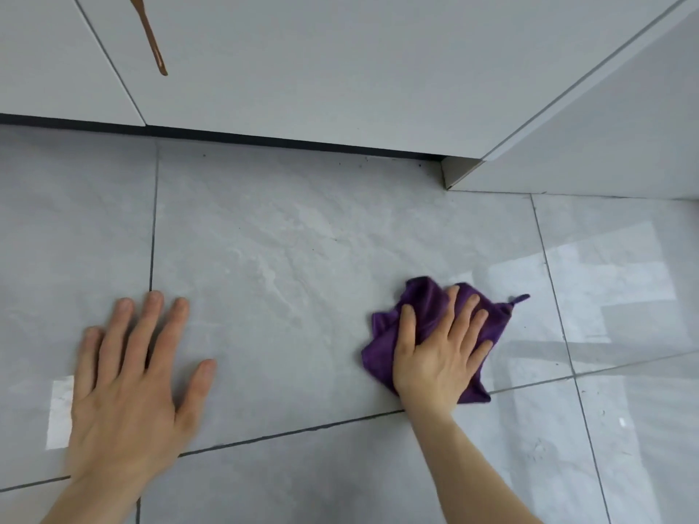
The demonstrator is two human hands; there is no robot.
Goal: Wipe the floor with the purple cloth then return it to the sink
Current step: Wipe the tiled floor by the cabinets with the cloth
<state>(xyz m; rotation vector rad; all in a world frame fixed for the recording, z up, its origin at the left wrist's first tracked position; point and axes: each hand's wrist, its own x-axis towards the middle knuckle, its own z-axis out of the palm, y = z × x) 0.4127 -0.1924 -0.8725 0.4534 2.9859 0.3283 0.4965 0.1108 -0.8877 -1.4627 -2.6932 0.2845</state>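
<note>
Your right hand presses flat, fingers spread, on the crumpled purple cloth at four o'clock, while your left hand lies released, empty, on the floor at eight.

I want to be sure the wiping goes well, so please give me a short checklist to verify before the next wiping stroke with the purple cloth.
1. Right hand presses flat on the purple cloth: ok, fingers spread over it.
2. Cloth lies on the floor: ok, though it is bunched, not spread out.
3. Left hand kept away from the cloth: ok, open palm over a tile well to the left; contact with the floor cannot tell, it is blurred.
4. Small dark specks near the cabinet base removed: not ok, they are visible.
5. Path across the tile free of things: ok.
6. Sink for returning the cloth: cannot tell, not in view.
</note>
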